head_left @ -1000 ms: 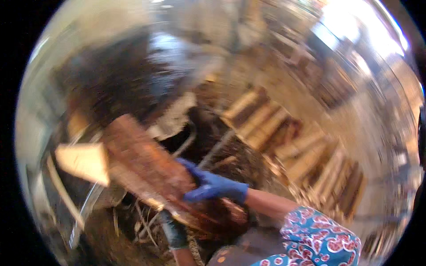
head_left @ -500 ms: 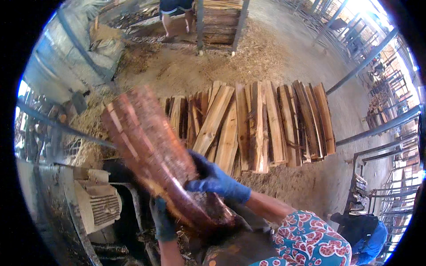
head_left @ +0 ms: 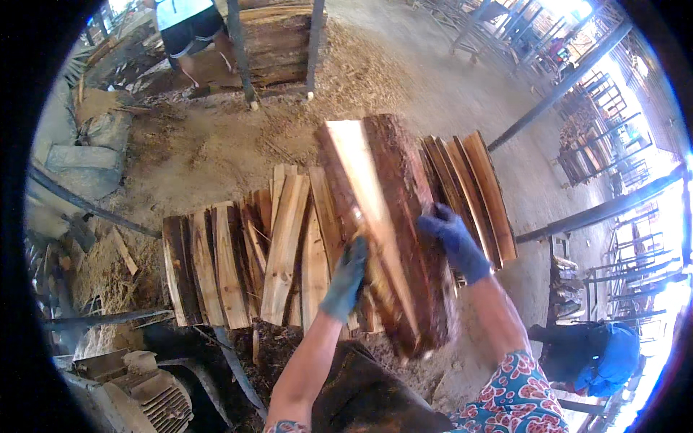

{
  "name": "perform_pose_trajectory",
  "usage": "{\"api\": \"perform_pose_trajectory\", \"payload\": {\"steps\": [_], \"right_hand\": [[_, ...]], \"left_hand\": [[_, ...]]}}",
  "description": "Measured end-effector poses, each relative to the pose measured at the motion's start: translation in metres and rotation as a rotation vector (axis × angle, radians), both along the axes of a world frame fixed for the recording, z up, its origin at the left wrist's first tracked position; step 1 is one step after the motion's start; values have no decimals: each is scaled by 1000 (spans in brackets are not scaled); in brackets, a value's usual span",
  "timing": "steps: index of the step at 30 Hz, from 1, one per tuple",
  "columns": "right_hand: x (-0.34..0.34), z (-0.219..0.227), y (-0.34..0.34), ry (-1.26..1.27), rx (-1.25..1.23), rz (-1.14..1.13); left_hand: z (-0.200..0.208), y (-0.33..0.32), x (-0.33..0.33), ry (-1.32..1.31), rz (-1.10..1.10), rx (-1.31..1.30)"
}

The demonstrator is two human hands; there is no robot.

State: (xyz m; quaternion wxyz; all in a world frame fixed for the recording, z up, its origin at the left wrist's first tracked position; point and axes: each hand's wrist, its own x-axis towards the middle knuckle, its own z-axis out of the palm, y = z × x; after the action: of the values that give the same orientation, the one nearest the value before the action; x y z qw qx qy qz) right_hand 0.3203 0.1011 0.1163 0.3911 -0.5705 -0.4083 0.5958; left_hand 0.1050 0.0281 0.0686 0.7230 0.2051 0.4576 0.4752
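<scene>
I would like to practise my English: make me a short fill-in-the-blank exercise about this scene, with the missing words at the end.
1. The left hand and the right hand grip the held wood, whose rough, dark brown outer layer is called ____.
2. The glove on the right hand is coloured ____.
3. The ribbed casing is near the lower ____ corner of the picture.
4. The person at the upper left wears dark ____.

Missing words: bark; blue; left; shorts.
</scene>
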Motion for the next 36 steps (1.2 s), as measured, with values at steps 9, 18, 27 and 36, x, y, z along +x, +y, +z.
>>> {"api": "perform_pose_trajectory", "payload": {"steps": [9, 18, 27, 36], "right_hand": [[48, -4, 14, -500, 148, -91], [-176, 27, -114, 276, 238, 751], [-448, 119, -441, 647, 150, 1754], [-478, 60, -700, 629, -1365, 1821]], "left_hand": [[-59, -87, -24, -406, 98, -24], [39, -207, -29, 112, 472, 385], [190, -557, -156, 736, 1442, 47], [280, -869, -238, 476, 1932, 61]]}}
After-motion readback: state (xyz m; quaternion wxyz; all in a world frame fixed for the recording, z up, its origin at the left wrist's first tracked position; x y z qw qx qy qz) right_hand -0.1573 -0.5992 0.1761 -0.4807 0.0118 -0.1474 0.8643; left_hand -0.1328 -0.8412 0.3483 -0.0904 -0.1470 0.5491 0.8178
